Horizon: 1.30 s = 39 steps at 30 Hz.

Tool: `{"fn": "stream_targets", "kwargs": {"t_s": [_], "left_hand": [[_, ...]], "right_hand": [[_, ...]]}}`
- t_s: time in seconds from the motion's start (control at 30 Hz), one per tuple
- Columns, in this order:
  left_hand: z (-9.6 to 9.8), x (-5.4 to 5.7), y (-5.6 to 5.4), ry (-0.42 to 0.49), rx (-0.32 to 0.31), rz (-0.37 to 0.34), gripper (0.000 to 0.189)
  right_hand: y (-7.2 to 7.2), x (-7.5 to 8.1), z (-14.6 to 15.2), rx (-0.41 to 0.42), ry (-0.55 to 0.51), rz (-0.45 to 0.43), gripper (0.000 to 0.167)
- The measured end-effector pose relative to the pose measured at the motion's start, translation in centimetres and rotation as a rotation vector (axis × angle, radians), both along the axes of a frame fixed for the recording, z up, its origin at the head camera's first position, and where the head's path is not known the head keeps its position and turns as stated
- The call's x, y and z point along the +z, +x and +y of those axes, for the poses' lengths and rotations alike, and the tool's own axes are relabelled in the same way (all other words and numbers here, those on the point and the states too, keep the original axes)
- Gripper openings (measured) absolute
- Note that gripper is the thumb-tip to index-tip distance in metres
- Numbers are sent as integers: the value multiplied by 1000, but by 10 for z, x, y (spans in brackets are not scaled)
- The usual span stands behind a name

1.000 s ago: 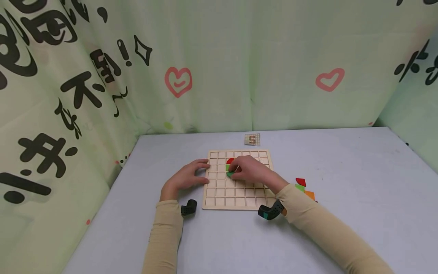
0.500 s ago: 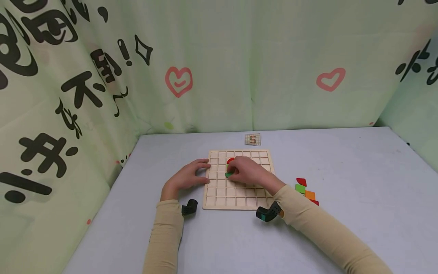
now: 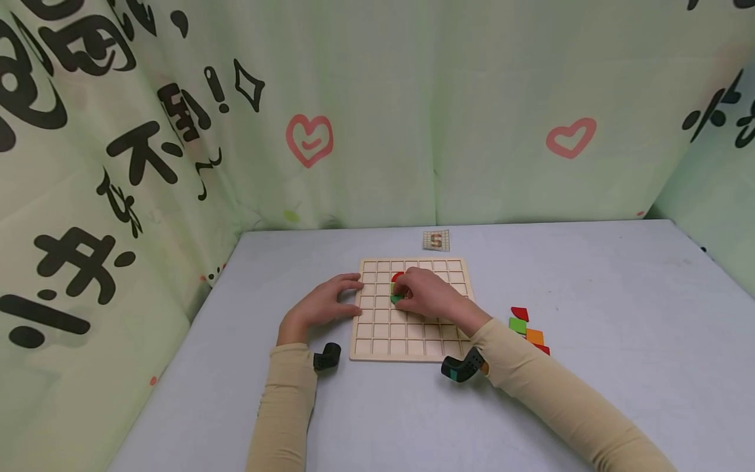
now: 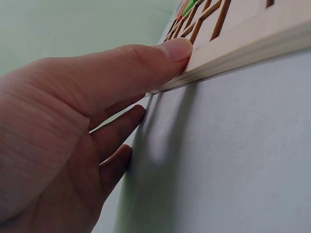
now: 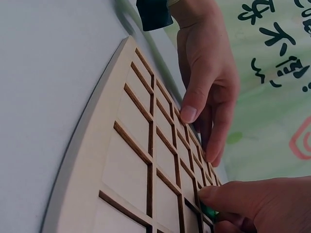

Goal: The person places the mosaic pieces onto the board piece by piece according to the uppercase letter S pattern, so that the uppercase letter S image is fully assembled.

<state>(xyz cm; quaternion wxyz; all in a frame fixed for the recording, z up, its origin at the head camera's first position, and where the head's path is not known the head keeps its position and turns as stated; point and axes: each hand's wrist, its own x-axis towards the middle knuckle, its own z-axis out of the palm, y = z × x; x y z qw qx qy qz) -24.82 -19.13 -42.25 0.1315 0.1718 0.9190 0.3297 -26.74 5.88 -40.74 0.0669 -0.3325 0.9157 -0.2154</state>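
A wooden grid board lies on the table with square cells. My left hand rests at its left edge; in the left wrist view the thumb touches the rim and the other fingers extend loosely. Over the upper middle of the grid, my right hand pinches a dark green piece between thumb and fingers. Just above that, a red piece sits in a cell. A light green piece between them is mostly hidden by the fingers. In the right wrist view only a sliver of the dark green piece shows.
Right of the board lie loose pieces: a red one, a light green one and an orange one, with another red one partly behind the right sleeve. A small card with a grid picture lies behind the board.
The dark green piece has shifted slightly within the right hand's fingertips, left and then back right. My right forearm has moved a little left. The left hand stays at the board's edge.
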Motion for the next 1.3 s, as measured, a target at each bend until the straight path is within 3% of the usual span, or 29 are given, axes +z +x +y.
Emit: {"fn": "stream_targets", "kwargs": {"t_s": [1.3], "left_hand": [[1,-2,-1,-18,6,-11,58]], "right_hand": [[1,-2,1,-20,-24,-2,13]]}}
